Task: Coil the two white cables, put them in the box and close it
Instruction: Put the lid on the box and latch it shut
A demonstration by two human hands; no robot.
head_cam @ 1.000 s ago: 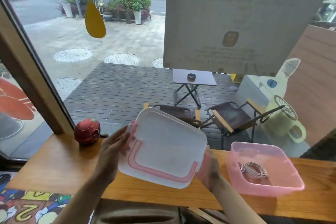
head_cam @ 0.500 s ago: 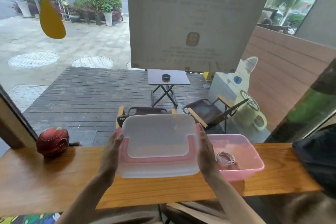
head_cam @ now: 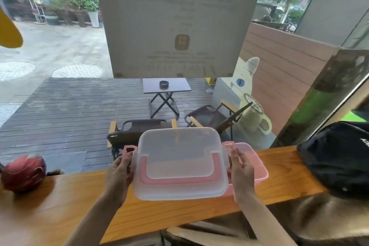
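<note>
**Lid held over the box, both hands on its short ends**

We note the wooden counter (head_cam: 65, 201) running left to right under the window, its far edge against the glass and its near edge toward us. Bare wood lies between the red helmet (head_cam: 23, 172) at far left and the hands; a black bag (head_cam: 337, 158) sits on the right end, near the box.

The pink box (head_cam: 257, 168) rests on the counter right of centre, mostly hidden behind the lid; only its right wall and rim show. We cannot see the cables.

The lid (head_cam: 179, 164) is held above the counter and overlaps the box's left part. Its long axis runs left to right, the far edge tipped up. It is translucent white with a pink U-shaped band and pink latch tabs standing up at both short ends.

The left hand (head_cam: 117, 173) grips the left end, fingers curled round it. The right hand (head_cam: 242, 171) presses the right end with nearly straight fingers.
</note>
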